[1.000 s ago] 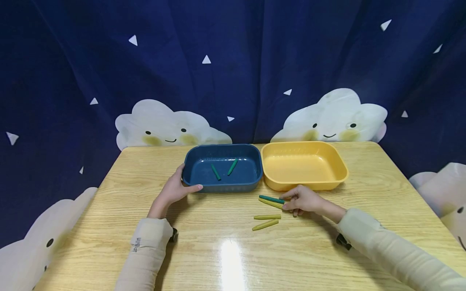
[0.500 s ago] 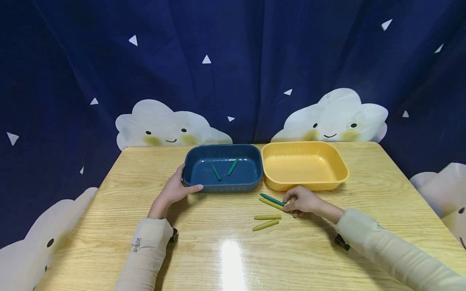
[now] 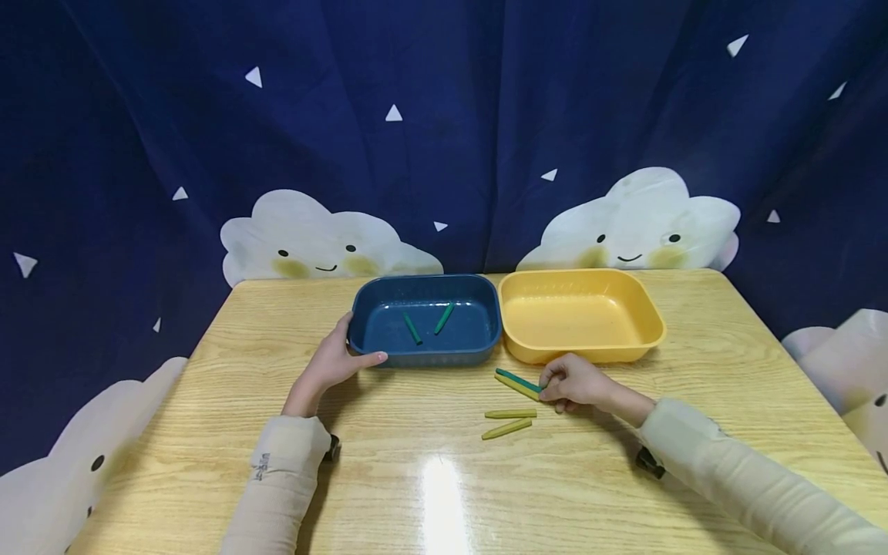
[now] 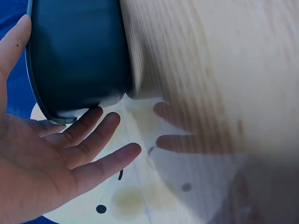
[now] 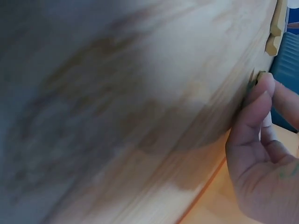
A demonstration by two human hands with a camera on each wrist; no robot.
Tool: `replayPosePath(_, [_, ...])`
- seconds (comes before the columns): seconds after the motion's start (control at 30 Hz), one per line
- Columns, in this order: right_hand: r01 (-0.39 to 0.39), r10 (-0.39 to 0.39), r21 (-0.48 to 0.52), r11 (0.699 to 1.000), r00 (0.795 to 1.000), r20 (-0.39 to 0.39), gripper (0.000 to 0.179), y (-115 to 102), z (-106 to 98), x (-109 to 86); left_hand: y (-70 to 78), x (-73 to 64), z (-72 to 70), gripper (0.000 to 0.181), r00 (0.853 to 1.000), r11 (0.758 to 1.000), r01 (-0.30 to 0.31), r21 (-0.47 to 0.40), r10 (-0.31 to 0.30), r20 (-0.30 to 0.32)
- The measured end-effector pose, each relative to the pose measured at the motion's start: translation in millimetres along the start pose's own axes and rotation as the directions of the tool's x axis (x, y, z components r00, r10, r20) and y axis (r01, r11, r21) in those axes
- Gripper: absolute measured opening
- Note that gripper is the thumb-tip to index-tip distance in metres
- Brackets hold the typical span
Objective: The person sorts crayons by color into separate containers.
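Note:
My left hand (image 3: 333,358) rests against the near left corner of a dark blue plastic bin (image 3: 444,359), thumb along its front wall. In the left wrist view its fingers are spread and fairly straight, the last two apart from the bin. Two green crayons (image 3: 412,328) lie inside it. My right hand (image 3: 577,381) pinches the right ends of another green crayon (image 3: 516,379) and a yellow crayon (image 3: 516,387), which lie side by side; the fingers hide those ends. Two more yellow crayons (image 3: 510,414) lie on the table just nearer to me.
A yellow plastic bin (image 3: 581,354) stands beside the blue one, right behind my right hand. The wooden table (image 3: 375,478) ends at a dark blue curtain (image 3: 444,139) printed with clouds.
The loose green crayon has turned slightly and come to lie along the yellow one beside it, as the right fingers closed at their ends. The left hand stays in place.

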State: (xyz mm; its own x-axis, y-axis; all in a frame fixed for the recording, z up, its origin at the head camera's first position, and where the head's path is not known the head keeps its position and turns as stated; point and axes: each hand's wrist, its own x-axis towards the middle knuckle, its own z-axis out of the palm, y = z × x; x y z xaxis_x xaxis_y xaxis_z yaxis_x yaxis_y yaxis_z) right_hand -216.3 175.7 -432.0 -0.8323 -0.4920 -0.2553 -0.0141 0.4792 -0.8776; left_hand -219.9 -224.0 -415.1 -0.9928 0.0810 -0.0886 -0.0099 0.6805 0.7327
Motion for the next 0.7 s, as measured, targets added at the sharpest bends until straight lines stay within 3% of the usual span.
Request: replayPosePath(0.7, [-0.011, 0.002, -0.111, 0.994, 0.997, -0.083, 0.007, -4.6, 7.2, -0.2, -0.3, -1.5, 0.6, 0.103, 1.0, 1.0, -0.01, -0.006, 0.01, -0.008])
